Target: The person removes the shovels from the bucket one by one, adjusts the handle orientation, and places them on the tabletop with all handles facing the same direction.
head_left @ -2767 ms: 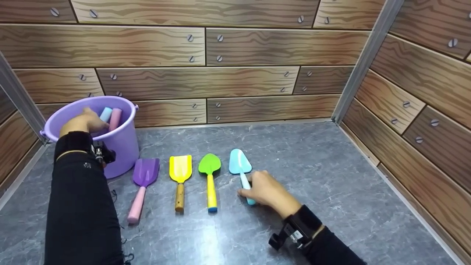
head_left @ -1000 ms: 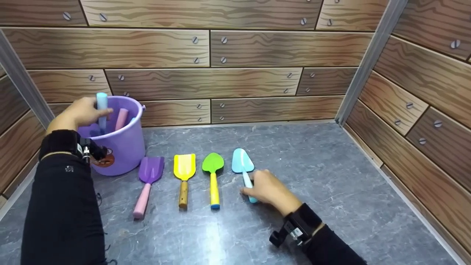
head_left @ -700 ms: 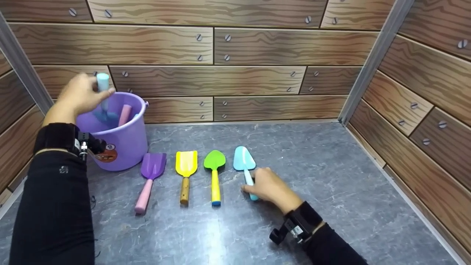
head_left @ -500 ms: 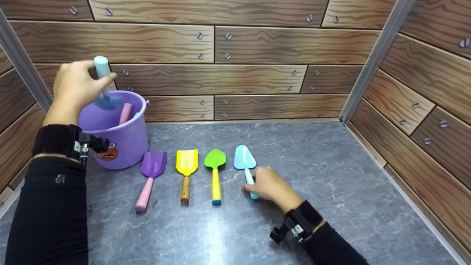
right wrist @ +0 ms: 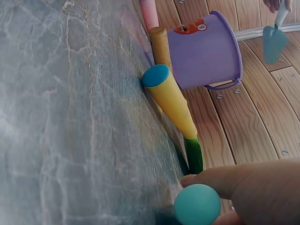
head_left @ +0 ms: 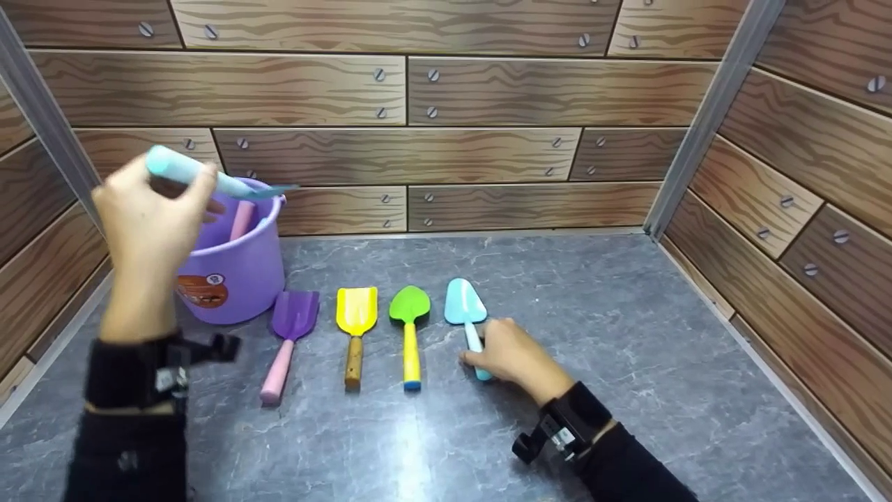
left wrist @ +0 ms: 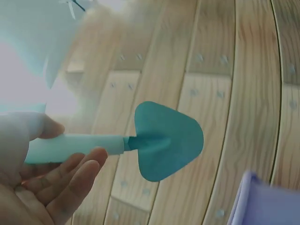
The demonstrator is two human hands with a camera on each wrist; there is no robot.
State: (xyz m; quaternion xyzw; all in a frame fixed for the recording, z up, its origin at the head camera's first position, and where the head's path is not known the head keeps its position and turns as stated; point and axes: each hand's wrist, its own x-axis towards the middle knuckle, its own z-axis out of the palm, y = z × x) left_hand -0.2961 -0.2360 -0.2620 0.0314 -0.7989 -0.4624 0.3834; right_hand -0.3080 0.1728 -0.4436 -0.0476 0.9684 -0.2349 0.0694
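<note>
My left hand [head_left: 150,223] holds a light-blue trowel [left wrist: 168,140] by its handle in the air, above and in front of the purple bucket [head_left: 240,286]. Its rounded triangular blade points right, over the bucket's rim. Inside the bucket a pink handle [head_left: 242,219] leans against the wall, beside a small bit of light blue; the rest is hidden. My right hand [head_left: 512,352] grips the handle of a second light-blue trowel [head_left: 465,303], which lies on the floor. In the right wrist view, the round end [right wrist: 198,205] of that handle shows beside the thumb.
Left of my right hand lie a green trowel [head_left: 410,305] with a yellow handle, a yellow shovel [head_left: 357,312] with a wooden handle, and a purple shovel [head_left: 294,315] with a pink handle. A wood-patterned wall [head_left: 488,157] closes the back; grey marbled floor [head_left: 592,300] extends right.
My left hand has gone into the bucket, drawn the light-blue trowel up and out, then pulled it nearer and tipped it from upright to nearly level. My right hand stays put.
</note>
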